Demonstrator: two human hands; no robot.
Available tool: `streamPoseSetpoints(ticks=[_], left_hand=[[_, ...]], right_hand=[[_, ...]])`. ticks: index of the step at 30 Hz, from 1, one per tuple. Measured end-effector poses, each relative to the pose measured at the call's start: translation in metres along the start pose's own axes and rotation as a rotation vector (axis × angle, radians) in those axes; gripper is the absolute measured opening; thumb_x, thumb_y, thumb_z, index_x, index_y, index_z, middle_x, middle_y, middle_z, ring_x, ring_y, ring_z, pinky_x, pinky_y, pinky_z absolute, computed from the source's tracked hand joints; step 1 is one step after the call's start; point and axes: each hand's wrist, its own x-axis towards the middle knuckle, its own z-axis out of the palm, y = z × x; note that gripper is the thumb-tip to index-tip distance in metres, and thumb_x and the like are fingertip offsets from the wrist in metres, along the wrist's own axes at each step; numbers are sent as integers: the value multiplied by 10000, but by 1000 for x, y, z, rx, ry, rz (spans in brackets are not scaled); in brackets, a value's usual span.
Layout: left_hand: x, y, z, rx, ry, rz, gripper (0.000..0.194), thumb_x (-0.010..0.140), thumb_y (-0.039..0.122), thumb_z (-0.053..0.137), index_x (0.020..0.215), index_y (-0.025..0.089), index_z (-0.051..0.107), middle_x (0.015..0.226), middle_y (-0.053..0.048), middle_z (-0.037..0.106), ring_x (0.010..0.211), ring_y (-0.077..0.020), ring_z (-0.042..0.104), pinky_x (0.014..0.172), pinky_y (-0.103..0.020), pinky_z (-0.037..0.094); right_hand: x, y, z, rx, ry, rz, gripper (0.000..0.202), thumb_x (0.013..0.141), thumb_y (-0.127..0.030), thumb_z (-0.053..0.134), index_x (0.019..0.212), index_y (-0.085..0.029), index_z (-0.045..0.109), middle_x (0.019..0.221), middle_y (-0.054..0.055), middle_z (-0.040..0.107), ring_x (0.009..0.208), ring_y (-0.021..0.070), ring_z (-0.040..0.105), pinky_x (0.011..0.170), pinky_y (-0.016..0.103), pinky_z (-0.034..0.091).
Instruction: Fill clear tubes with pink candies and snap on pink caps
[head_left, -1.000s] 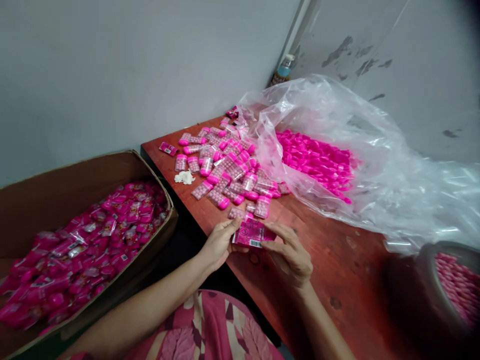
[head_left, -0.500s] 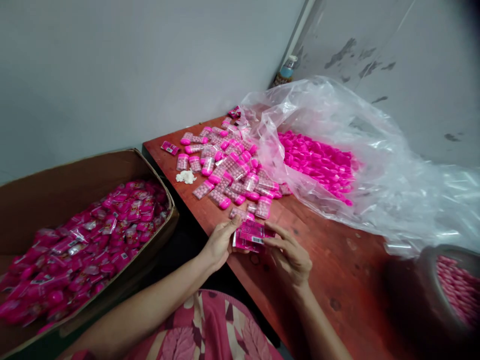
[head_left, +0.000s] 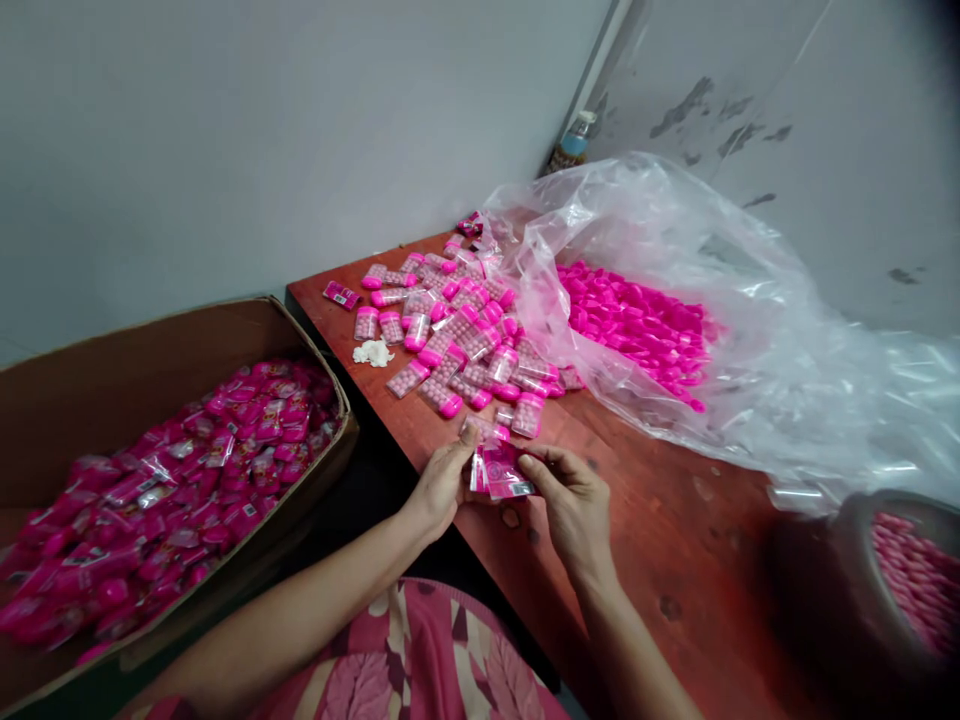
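My left hand [head_left: 441, 484] is closed on a small stack of flat pink printed labels [head_left: 507, 472] above the table's near edge. From the other side, my right hand [head_left: 574, 505] pinches the labels' right edge between thumb and fingers. The top label sits askew over those beneath. Just beyond my hands lies a pile of small clear bottles [head_left: 480, 342] with pink caps, filled with pale pink balls. One bottle [head_left: 487, 430] at the front of the pile nearly touches the labels and is partly hidden by my left thumb.
Left of the table, a cardboard box [head_left: 341, 425] holds many pink-wrapped bottles [head_left: 217, 450]. A clear plastic bag [head_left: 750, 330] with loose pink caps [head_left: 637, 325] spreads at right. A dark tub [head_left: 840, 560] of pink balls stands front right. White crumpled material [head_left: 373, 353] lies near the left edge.
My right hand has turned and closed its fingers on the labels' edge. The labels have shifted, with one now fanned out toward the right and the barcode face no longer showing as before.
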Motion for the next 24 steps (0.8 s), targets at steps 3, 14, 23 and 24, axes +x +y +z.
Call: streamPoseSetpoints(ticks=[3, 14, 23, 24], left_hand=[[0, -1, -1, 6, -21, 31, 393, 693, 493, 620, 698, 100, 609, 578, -24, 596, 494, -104, 544, 496, -218, 462], [7, -8, -12, 172, 79, 111, 260, 622, 342, 709, 663, 100, 623, 565, 9, 573, 490, -89, 511, 493, -204, 416], [0, -2, -1, 88, 56, 50, 244, 645, 328, 693, 712, 100, 638, 635, -24, 611, 581, -113, 568, 579, -234, 472], [-1, 0, -1, 88, 52, 44, 246, 640, 329, 699, 712, 101, 641, 636, -24, 615, 573, -109, 567, 578, -232, 476]], right_hand=[[-1, 4, 5, -34, 12, -9, 175, 668, -299, 673, 783, -167, 673, 738, 26, 663, 663, 156, 592, 607, 276, 485], [0, 1, -16, -746, -46, -628, 359, 757, -358, 602, 1072, -190, 572, 981, 94, 649, 833, 225, 613, 705, 356, 494], [-13, 17, -13, -1169, -284, -1079, 405, 829, -84, 438, 1228, -147, 468, 1194, 104, 562, 1082, 240, 511, 890, 388, 416], [-13, 21, -13, -1154, -281, -1084, 405, 826, -80, 442, 1225, -145, 471, 1191, 108, 563, 1086, 240, 510, 890, 383, 423]])
